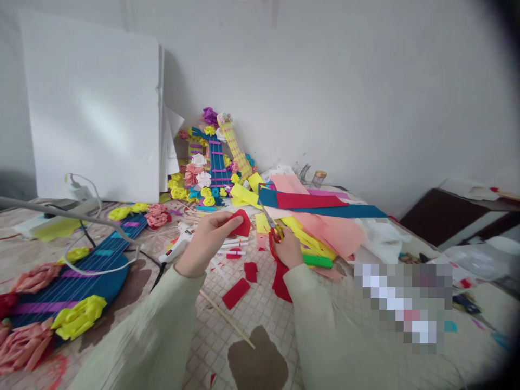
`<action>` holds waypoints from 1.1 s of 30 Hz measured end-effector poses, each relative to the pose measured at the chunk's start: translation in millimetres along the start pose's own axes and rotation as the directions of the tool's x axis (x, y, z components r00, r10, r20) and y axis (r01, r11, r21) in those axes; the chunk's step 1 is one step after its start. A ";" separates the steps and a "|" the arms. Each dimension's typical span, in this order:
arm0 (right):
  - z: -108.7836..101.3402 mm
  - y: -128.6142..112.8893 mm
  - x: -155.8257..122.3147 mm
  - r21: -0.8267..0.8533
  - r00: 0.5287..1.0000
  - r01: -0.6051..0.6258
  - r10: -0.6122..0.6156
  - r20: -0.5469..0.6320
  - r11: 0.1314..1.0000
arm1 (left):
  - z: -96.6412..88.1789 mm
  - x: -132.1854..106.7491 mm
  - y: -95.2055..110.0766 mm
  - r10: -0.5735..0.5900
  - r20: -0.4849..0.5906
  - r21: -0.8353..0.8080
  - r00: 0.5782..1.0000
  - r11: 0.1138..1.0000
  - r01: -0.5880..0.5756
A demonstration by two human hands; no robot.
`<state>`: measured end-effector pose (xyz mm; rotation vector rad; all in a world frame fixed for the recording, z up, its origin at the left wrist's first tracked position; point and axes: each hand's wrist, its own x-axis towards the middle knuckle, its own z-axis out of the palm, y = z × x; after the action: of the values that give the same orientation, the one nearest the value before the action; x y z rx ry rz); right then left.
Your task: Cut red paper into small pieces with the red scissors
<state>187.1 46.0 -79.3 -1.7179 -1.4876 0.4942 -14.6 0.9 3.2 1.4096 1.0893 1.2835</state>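
My left hand (205, 242) pinches a small red foam piece (241, 223) between thumb and fingers, held up over the table. My right hand (289, 248) is closed round the red handles of a pair of scissors (271, 225), whose blades point up and left toward the red piece. Red offcuts (236, 293) lie on the checked tablecloth (260, 314) below my hands, and a larger red sheet (281, 284) hangs under my right wrist.
A pile of coloured foam sheets (325, 216) lies behind my right hand. A glue gun (179, 248) and a thin wooden stick (227, 319) lie near my left arm. A blue guitar-shaped craft with paper flowers (73, 281) sits left. White boards (97, 108) lean on the wall.
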 end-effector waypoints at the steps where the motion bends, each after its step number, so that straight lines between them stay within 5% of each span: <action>1: -0.3 3.6 -2.2 0.039 1.000 -0.010 0.010 -0.008 0.999 | 1.6 -0.9 -0.5 0.007 0.025 0.036 1.000 0.999 -0.008; 8: -6.2 -3.6 -32.5 0.468 0.982 -0.064 -0.029 0.188 0.881 | 17.3 -5.4 -8.6 -0.010 0.064 0.099 0.998 0.995 0.004; 10: -4.5 -12.3 -42.3 0.747 0.946 -0.145 -0.129 0.296 0.649 | 21.4 -5.3 -13.5 -0.019 0.062 0.088 0.998 0.996 0.014; 12: -2.7 -19.3 -49.8 0.819 0.930 -0.205 -0.155 0.334 0.536 | 24.6 -5.1 -18.5 -0.042 0.077 0.080 0.996 0.996 0.036; 23: -9.9 -16.0 -45.7 0.876 0.954 -0.221 -0.090 0.285 0.429 | 30.3 -6.1 -24.8 -0.062 0.148 0.187 0.987 0.982 0.034; 30: -24.9 -13.7 -41.1 0.847 0.916 -0.206 -0.207 0.343 0.490 | 32.6 -8.7 -19.7 -0.104 0.299 0.235 0.949 0.971 0.032; 33: -23.8 -13.3 -41.3 0.841 0.932 -0.176 -0.188 0.310 0.512 | 33.0 -9.2 -18.8 -0.051 0.243 0.207 0.969 0.978 -0.001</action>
<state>186.3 -0.7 -62.9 -0.8048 -1.1250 1.3634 17.1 -6.5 -18.5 1.6551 1.0868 0.9661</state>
